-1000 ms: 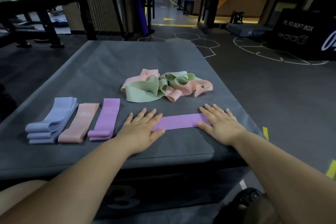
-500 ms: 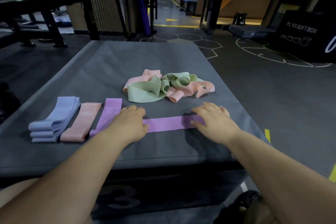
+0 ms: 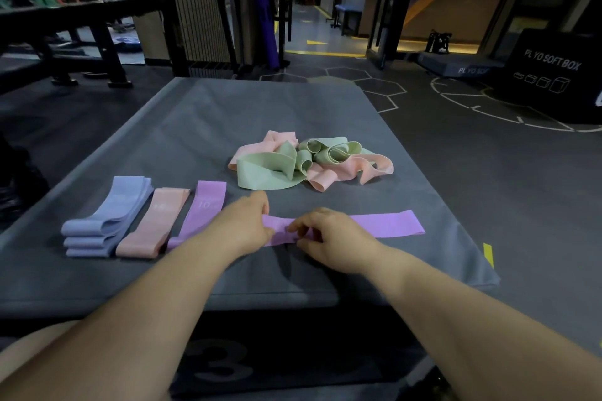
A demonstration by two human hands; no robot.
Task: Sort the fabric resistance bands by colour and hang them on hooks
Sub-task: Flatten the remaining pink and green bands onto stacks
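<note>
Grey pad (image 3: pixel 228 114) — black box (image 3: pixel 547 75) (lettered) beyond, right.

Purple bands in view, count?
2: folded purple band at right end of the sorted row; flat purple band pinched by left hand and right hand. Tangled pile may hide more.

A flat purple band (image 3: pixel 384 225) lies crosswise just nearer than the tangled green-and-pink pile (image 3: pixel 309 163). A blue stack (image 3: pixel 107 218), folded pink band (image 3: pixel 153 225) and folded purple band (image 3: pixel 205 205) line up to the pile's near left.
</note>
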